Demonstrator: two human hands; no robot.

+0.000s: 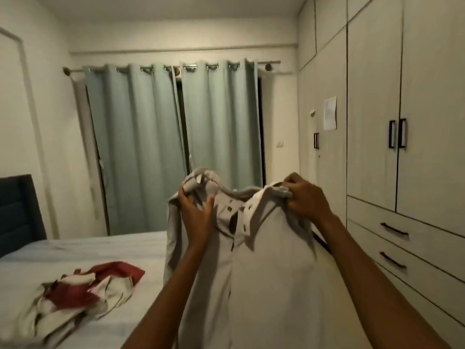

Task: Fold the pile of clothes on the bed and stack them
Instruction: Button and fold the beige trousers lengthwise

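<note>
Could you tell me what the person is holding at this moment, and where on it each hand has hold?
A light grey collared shirt, held up in the air above the bed: left hand grips the left shoulder, right hand pinches the collar.

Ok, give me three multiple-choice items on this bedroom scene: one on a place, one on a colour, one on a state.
1. Where does the red and cream garment lie?
A. on the bed
B. in a drawer
C. on the curtain rod

2. What colour are the curtains?
A. orange
B. pale green
C. black

3. How is the grey button-up shirt held?
A. folded flat
B. dropped on the floor
C. held up at the collar by the left hand and right hand

Answers: 1 A, it sprawls on the sheet; 2 B, pale green panels; 3 C, both hands grip the collar.
</note>
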